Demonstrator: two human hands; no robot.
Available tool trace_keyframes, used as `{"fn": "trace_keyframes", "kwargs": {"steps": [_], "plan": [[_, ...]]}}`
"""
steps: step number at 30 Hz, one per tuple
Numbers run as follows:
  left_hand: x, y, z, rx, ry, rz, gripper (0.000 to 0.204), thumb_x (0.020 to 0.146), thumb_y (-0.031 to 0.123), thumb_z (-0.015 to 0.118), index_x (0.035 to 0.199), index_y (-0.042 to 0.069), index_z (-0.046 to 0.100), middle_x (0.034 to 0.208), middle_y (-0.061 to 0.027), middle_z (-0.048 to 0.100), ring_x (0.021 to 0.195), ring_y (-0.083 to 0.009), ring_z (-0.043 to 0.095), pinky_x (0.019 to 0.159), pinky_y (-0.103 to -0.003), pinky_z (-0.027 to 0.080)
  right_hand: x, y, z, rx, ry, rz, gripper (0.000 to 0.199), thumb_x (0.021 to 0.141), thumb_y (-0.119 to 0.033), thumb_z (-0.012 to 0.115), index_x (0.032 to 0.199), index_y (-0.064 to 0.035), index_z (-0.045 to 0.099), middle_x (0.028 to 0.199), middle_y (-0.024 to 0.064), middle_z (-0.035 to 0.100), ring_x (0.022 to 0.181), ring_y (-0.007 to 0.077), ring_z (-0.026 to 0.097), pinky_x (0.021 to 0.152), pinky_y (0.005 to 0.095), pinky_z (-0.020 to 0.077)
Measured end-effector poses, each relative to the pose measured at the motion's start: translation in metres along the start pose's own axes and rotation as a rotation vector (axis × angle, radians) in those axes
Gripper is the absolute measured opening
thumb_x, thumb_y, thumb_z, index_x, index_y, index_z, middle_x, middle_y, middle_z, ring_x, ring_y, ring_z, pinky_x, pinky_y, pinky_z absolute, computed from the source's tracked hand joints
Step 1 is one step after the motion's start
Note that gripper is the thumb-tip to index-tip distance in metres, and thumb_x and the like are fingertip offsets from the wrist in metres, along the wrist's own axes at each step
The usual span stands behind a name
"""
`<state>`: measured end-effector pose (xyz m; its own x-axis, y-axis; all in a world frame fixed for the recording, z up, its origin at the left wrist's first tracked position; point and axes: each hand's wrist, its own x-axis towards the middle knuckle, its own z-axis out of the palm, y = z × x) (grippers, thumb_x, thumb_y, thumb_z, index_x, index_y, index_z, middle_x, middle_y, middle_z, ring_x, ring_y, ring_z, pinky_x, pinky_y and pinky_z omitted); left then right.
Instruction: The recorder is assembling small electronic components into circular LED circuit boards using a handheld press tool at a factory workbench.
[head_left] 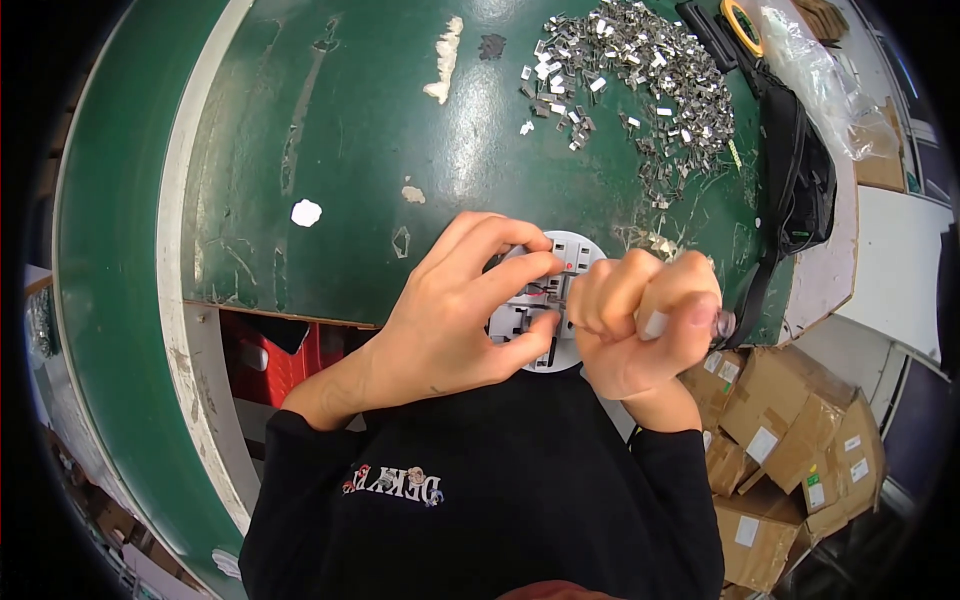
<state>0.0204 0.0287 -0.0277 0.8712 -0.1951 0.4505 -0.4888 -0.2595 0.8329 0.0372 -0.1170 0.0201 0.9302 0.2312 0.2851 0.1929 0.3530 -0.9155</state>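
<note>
Head view, looking down on a worn green bench [330, 150] with chipped white patches. Left hand [455, 310] comes in from the near left; thumb and fingers pinch the left rim of a round grey moulded part [568, 258] with rectangular slots, held just off the near edge of the bench, in front of the person's chest. Right hand [640, 320] is clenched just beside it on the right, fingers curled toward the part's right side; a thin light-coloured tool [660, 322] pokes out of the fist, its tip hidden. Hands touch over the part. Far right on the bench: a loose heap of small metal clips [640, 80]. Beyond that, a black bag [795, 170] and clear plastic wrap [820, 80]. Near right, below the bench: stacked cardboard boxes [790, 450].
</note>
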Motion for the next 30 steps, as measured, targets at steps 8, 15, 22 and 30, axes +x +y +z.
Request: {"fn": "trace_keyframes", "kwargs": {"steps": [8,15,22,30], "plan": [[-0.003,-0.001,0.001,-0.019,0.012,-0.024,0.043,0.063,0.000,0.074,0.105,0.005,0.067,0.112,-0.0063,0.061,0.097,-0.0233,0.055,0.083,-0.031,0.049,-0.004,-0.011,-0.005,-0.071,-0.099,-0.005,0.041,0.106,-0.045,0.040,0.078,-0.0158,0.036,0.055,0.0008,0.037,0.047,0.0106,0.027,0.044,0.0270,0.0257],[0.000,-0.001,0.001,-0.012,0.003,0.000,0.043,0.065,0.001,0.074,0.106,0.006,0.065,0.112,-0.0059,0.059,0.097,-0.0240,0.055,0.080,-0.031,0.048,-0.005,-0.004,-0.002,-0.146,-0.032,-0.017,0.041,0.106,-0.046,0.039,0.079,-0.0159,0.038,0.056,0.0013,0.038,0.048,0.0112,0.027,0.045,0.0268,0.0265],[-0.003,-0.001,-0.001,-0.015,-0.019,-0.002,0.040,0.068,0.004,0.075,0.107,0.006,0.065,0.116,-0.0069,0.057,0.100,-0.0239,0.054,0.081,-0.031,0.048,-0.001,-0.005,-0.007,-0.047,-0.083,0.032,0.041,0.104,-0.039,0.043,0.072,-0.0145,0.037,0.056,0.0014,0.038,0.049,0.0111,0.028,0.046,0.0269,0.0270],[-0.001,0.008,-0.014,-0.010,-0.168,-0.067,0.068,0.066,0.014,0.082,0.129,0.002,0.057,0.137,-0.0133,0.051,0.119,-0.0301,0.049,0.100,-0.039,0.044,0.008,-0.011,-0.023,0.374,-0.241,0.159,0.041,0.098,-0.026,0.048,0.061,-0.0131,0.035,0.056,0.0018,0.038,0.049,0.0111,0.025,0.045,0.0273,0.0253]]}}
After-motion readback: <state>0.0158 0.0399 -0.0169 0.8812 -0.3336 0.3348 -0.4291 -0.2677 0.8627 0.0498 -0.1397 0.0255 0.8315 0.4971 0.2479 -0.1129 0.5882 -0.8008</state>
